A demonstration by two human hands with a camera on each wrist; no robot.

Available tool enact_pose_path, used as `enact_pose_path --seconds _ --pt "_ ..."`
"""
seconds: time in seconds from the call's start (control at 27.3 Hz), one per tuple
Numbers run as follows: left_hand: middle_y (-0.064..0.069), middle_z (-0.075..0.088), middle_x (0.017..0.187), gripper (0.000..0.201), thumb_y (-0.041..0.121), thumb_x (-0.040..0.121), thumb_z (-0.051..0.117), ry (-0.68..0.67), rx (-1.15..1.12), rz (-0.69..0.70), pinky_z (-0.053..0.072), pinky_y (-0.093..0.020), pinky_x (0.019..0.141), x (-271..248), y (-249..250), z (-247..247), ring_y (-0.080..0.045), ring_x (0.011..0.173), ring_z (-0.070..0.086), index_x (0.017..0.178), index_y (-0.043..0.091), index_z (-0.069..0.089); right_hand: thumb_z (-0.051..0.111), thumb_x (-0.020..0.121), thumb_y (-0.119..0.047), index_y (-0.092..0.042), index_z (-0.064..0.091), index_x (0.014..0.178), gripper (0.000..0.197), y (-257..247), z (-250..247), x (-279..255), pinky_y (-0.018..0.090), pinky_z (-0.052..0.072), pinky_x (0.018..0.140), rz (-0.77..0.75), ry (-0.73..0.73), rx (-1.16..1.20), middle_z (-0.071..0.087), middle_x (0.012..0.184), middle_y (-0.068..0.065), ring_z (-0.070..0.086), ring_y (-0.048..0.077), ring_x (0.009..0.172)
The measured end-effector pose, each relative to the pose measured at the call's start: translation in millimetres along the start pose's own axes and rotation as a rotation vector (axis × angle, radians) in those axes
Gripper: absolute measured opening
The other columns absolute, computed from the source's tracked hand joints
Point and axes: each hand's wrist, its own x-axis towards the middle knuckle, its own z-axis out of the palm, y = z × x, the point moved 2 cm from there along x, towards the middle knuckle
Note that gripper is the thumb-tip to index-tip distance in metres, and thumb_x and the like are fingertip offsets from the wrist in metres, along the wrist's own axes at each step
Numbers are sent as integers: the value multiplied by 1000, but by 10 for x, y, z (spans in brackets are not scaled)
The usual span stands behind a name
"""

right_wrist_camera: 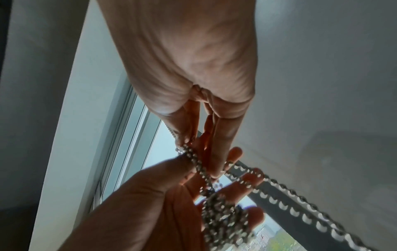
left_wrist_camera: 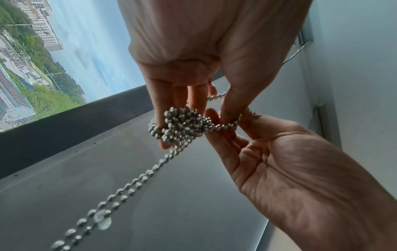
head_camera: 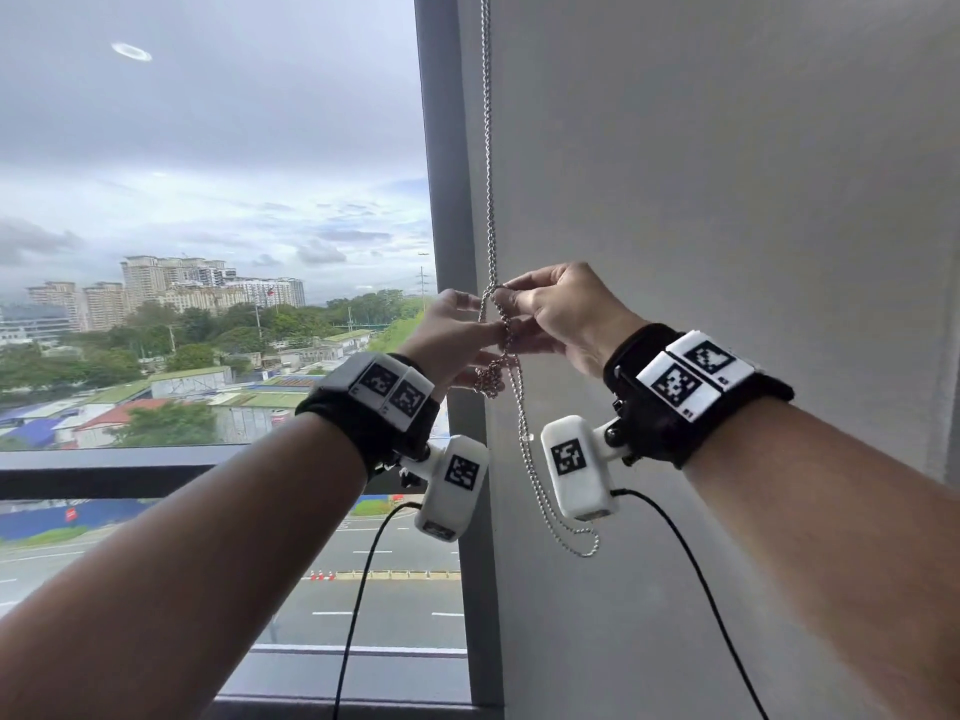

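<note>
A silver bead chain (head_camera: 488, 148) hangs down beside the window, and its free loop (head_camera: 582, 543) dangles below my wrists. Part of it is bunched into a tangle (head_camera: 491, 377), seen close in the left wrist view (left_wrist_camera: 182, 125) and the right wrist view (right_wrist_camera: 223, 217). My left hand (head_camera: 467, 330) has the tangle lying over its spread fingers (right_wrist_camera: 254, 175), with its thumb (left_wrist_camera: 232, 101) pressed on a strand. My right hand (head_camera: 522, 306) pinches the chain just above the tangle, fingertips (right_wrist_camera: 189, 141) closed on the beads.
A dark window frame post (head_camera: 447, 200) stands just left of the chain, and a grey wall (head_camera: 727, 200) lies right of it. A dark horizontal rail (head_camera: 104, 465) crosses the glass, with the sill (head_camera: 363, 672) below. Black cables (head_camera: 358, 589) hang from the wrist cameras.
</note>
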Motion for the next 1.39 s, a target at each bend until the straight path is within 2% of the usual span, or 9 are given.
enact_pose_path --seconds 0.15,0.26,0.48,0.73,0.92,1.06,1.14,1.28,1.39 --pt "-21 69 91 51 16 80 69 9 62 25 54 -34 54 37 -48 -11 -34 76 67 121 4 41 71 82 3 4 66 95 14 -4 45 -57 36 61 60 40 -100 72 69 73 14 68 24 59" --pt "-10 62 74 48 8 78 68 12 42 20 53 -29 46 54 -86 -37 -23 57 61 119 1 43 71 82 1 8 64 107 26 39 43 -81 32 58 55 57 -121 48 69 83 18 67 25 64" --pt "-13 48 70 35 -6 75 60 -64 -22 -11 45 -28 51 28 -133 -83 -21 56 47 106 3 47 71 85 -11 9 65 108 31 135 76 -126 32 57 55 57 -161 46 70 86 19 67 27 74" --pt "-15 60 63 30 -9 69 63 -76 50 -25 31 -23 42 10 -91 -190 -18 52 39 86 10 47 62 86 6 1 55 116 32 229 54 -136 27 52 49 69 -147 78 64 84 12 65 20 68" --pt "-1 44 55 15 -3 75 54 -19 49 -27 25 -21 39 -6 84 -290 -10 41 31 68 8 48 62 84 11 -7 59 96 22 343 16 -101 24 49 54 15 -56 -37 54 84 8 54 17 63" --pt "-6 50 70 18 -8 77 48 -101 -334 74 55 -42 74 3 303 -385 -19 60 53 74 10 45 64 83 12 -7 60 81 19 393 -16 -102 26 52 58 19 -44 -9 57 76 8 55 18 59" --pt "-11 57 80 25 -13 77 47 -122 -475 117 51 -57 88 -20 334 -366 -28 74 61 87 11 47 66 82 12 -5 60 79 18 403 -8 -107 29 54 62 5 -31 -3 58 73 9 57 19 60" --pt "-9 61 79 30 -17 79 46 -1 -353 206 55 -36 59 -69 378 -370 -22 62 55 88 11 51 68 79 13 -4 60 75 19 417 -27 -96 34 55 62 -14 -16 -48 61 71 11 60 22 60" --pt "-7 62 72 19 -7 79 49 159 99 194 31 -24 47 -90 442 -458 -15 48 42 86 7 59 69 77 14 -6 62 72 21 431 -124 -74 32 54 54 -41 69 -117 63 69 11 61 22 55"
